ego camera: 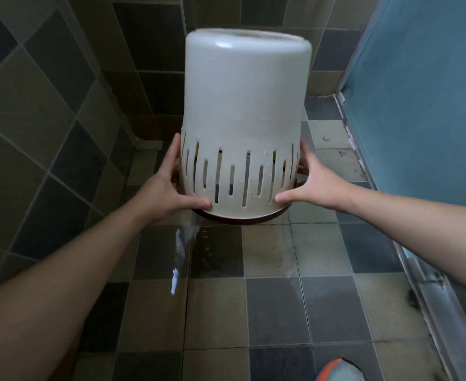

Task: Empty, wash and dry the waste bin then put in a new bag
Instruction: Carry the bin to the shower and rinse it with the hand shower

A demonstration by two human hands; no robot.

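From the head camera, a white bin is upside down, its closed base up and its slotted band and dark red rim at the bottom, held above a wet tiled floor. Water drops cling to its wall. The left hand presses against the bin's left side, fingers straight up along the slots and thumb lying across the lower edge. The right hand mirrors it on the right side, fingers spread around the back and thumb flat on the front near the rim. Tiled walls meet in the corner behind the bin; a blue panel stands to the right. A shoe shows at the bottom edge.
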